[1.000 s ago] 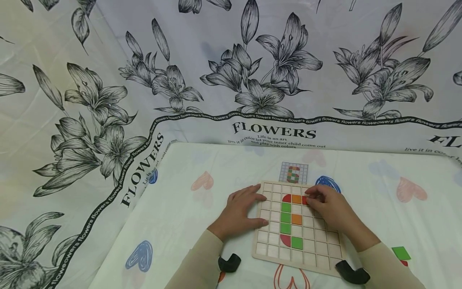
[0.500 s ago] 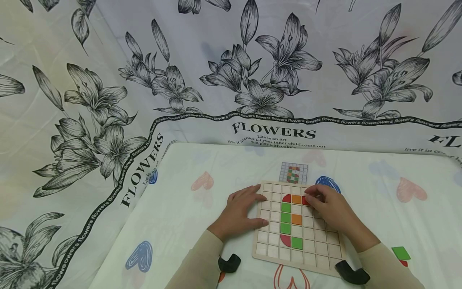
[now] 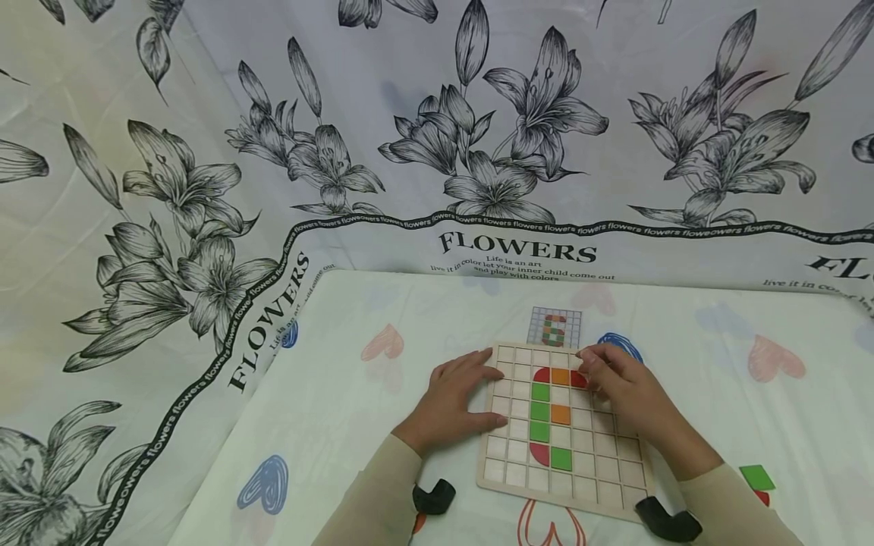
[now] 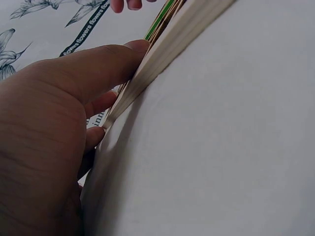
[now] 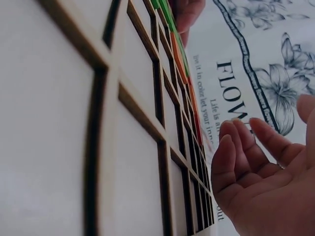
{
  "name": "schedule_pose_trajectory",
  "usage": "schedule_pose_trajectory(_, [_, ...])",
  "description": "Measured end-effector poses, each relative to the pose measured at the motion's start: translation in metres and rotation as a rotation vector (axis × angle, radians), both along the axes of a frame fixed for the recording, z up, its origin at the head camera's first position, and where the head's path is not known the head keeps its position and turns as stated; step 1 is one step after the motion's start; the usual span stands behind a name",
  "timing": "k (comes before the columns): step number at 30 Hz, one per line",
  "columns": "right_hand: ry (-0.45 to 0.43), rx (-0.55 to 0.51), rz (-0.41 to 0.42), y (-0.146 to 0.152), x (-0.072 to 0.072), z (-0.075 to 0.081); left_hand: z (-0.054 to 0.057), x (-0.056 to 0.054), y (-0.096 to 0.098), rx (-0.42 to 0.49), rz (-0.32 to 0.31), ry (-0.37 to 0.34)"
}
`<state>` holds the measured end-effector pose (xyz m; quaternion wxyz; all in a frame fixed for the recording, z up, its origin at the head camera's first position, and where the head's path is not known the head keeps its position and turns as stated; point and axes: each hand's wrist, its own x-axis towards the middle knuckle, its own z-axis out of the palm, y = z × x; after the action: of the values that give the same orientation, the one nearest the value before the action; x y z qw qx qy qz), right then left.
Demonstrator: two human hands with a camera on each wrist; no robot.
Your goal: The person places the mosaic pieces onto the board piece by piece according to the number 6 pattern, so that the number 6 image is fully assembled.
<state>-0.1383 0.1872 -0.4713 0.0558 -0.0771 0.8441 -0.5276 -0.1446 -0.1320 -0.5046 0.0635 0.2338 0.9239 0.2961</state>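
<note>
A wooden grid board [image 3: 498,449] lies on the table, set with coloured tiles. A rounded red tile [image 3: 578,379] sits at the end of the upper row, beside an orange tile [image 3: 561,376]. My right hand [image 3: 631,398] is just right of that red tile, its fingers loosely bent; in the right wrist view, nothing shows between the fingers [image 5: 226,157]. My left hand [image 3: 447,402] rests at the board's left edge with fingers spread, its thumb [image 4: 113,61] against the wooden side. Green tiles [image 3: 540,412] run down the column below another rounded red tile [image 3: 542,375].
Behind the board lies a small grid card [image 3: 554,330] with a coloured figure. A loose green tile [image 3: 757,478] and a red piece [image 3: 762,497] lie right of the right forearm. Black curved pieces [image 3: 434,498] show by both wrists. Flower-printed cloth [image 3: 519,167] hangs behind.
My right hand has drawn slightly back and right from the upper red tile, so more of that tile shows in the grid. The left hand has stayed put.
</note>
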Motion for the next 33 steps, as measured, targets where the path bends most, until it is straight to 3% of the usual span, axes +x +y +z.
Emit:
schedule_pose_trajectory(4, [0.021,-0.054,0.01,0.001,0.002,0.004,0.001,0.0,0.0,-0.003,0.0,-0.003])
schedule_pose_trajectory(11, [0.02,-0.057,0.009,0.006,0.005,0.008,0.001,0.0,0.0,-0.009,-0.001,-0.001])
schedule_pose_trajectory(33, [0.108,0.032,0.015,0.048,0.033,0.011,-0.002,-0.001,0.0,-0.008,-0.002,0.01])
